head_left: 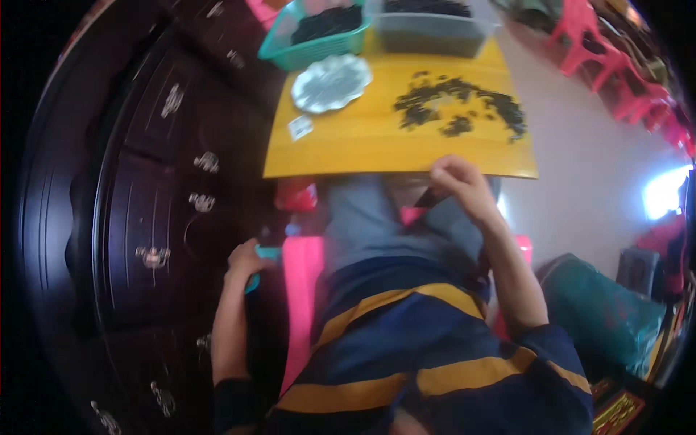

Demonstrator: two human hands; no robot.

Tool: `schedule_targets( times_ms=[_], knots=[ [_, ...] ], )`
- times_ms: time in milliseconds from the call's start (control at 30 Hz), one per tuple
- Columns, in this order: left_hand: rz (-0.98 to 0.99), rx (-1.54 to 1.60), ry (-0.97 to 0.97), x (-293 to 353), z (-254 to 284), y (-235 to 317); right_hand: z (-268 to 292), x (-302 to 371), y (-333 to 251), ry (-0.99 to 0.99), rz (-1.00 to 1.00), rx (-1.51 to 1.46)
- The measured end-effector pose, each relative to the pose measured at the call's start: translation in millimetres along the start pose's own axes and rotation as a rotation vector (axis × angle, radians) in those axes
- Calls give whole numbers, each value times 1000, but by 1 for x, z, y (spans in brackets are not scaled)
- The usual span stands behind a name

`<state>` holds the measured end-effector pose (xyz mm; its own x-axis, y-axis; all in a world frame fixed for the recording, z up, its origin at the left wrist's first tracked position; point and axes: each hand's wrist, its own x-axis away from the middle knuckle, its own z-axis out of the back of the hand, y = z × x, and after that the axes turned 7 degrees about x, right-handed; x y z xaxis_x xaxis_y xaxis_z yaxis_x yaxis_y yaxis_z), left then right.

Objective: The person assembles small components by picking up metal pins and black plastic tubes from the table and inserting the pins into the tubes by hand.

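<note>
At the near edge of a yellow table [348, 156], my right hand [462, 183] has its fingers curled together; what they hold, if anything, is hidden. On the tabletop beyond that hand lies a scattered pile of small dark pieces [457, 127]. Down by my left side, beside a pink chair [301, 290], my left hand [245, 259] is closed on a turquoise plastic piece [268, 253], whose full shape is hidden. A silvery scalloped plate [331, 83] rests on the table's left part, with a small white square packet [300, 127] near it.
At the table's far side stand a green basket [279, 54] and a clear grey bin [431, 36], both with dark contents. Dark cabinets [156, 210] line the left. Pink stools [587, 51] stand far right, and a green sack [602, 312] sits at lower right.
</note>
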<state>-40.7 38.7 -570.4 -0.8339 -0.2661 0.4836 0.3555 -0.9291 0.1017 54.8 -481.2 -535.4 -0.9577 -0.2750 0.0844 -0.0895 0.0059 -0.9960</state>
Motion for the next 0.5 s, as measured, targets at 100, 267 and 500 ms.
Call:
schedule_targets(
  times_ms=[100,267,500],
  knots=[
    [53,10,37,-6,-34,-11,-7,0,-5,-13,-44,-17],
    [87,14,67,-27,-84,-25,-7,4,-9,-21,-106,-76],
    [155,5,-10,-78,-160,-74,-2,1,-12,-101,11,-260]
  ],
)
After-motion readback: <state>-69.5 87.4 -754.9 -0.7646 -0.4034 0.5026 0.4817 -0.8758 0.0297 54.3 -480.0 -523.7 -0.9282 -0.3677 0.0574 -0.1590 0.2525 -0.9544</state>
